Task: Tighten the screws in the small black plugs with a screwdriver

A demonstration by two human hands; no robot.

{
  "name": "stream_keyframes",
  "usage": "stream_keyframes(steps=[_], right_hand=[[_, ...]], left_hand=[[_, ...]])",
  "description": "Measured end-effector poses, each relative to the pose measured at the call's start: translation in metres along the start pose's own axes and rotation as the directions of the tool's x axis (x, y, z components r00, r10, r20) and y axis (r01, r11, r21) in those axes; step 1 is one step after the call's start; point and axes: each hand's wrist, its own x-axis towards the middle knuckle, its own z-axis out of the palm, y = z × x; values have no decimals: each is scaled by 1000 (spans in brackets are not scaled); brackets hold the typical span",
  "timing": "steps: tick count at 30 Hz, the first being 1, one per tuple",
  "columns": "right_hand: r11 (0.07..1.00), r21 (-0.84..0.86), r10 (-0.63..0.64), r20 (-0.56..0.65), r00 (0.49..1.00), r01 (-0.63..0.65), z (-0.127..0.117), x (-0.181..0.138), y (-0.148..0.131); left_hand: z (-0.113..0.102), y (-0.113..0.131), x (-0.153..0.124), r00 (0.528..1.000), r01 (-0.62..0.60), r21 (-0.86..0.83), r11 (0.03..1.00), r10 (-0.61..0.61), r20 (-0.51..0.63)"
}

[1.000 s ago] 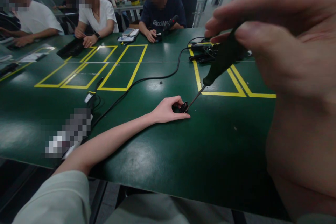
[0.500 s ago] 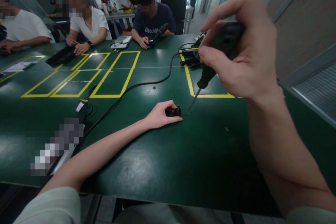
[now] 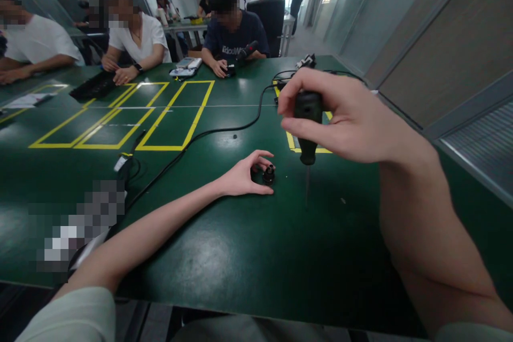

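Observation:
My right hand point(image 3: 344, 115) is closed around the black handle of a screwdriver point(image 3: 308, 147). Its thin shaft points straight down over the table, to the right of my other hand. My left hand point(image 3: 244, 176) rests on the tabletop with thumb and fingers spread apart. Between them stands a small round black part point(image 3: 269, 175) with a narrower metal-looking neck on top. The fingers curve around this part with a gap at the thumb; whether a far fingertip touches it I cannot tell.
A black cable point(image 3: 216, 129) crosses the green table point(image 3: 200, 262). Yellow tape point(image 3: 160, 147) marks rectangles. A cable with a white tag point(image 3: 121, 162) lies left, a tiny dark piece point(image 3: 234, 137) near the middle. Opposite, a person in dark blue point(image 3: 236, 32) and others in white handle black objects.
My right hand has come down and left with the screwdriver, which has swung from slanted to upright. My left hand's fingers have opened away from the small black part.

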Motion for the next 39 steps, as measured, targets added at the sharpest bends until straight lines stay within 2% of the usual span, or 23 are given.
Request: stream_keyframes(steps=[2, 4, 6, 9, 13, 17, 21, 34, 39], right_hand=[[999, 35, -25, -135, 991, 30, 0, 1, -2], [992, 96, -46, -291, 956, 76, 1, 2, -3], [986, 130, -45, -406, 913, 107, 2, 2, -3], [995, 77, -21, -487, 873, 67, 4, 0, -1], [999, 5, -27, -500, 866, 34, 6, -2, 1], [999, -35, -41, -481, 876, 27, 9, 0, 4], [995, -76, -91, -494, 865, 61, 10, 2, 5], [992, -129, -64, -425, 903, 9, 11, 2, 2], [990, -132, -105, -421, 901, 53, 11, 4, 4]], left_hand=[[-3, -1, 1, 997, -11, -67, 998, 16, 73], [-5, -1, 1, 994, 3, -79, 997, 5, 111], [-3, 0, 0, 996, 17, -34, 999, -14, 87], [2, 2, -2, 1000, 15, 91, 996, -14, -17], [6, 3, -4, 995, -2, 203, 979, 21, -93], [4, 4, -3, 998, -34, 198, 980, 45, -53], [2, 4, -3, 999, -34, 206, 978, 35, -4], [3, 4, -2, 1000, -14, 225, 974, 16, -9], [3, 4, -2, 1000, -17, 221, 975, 19, -6]])
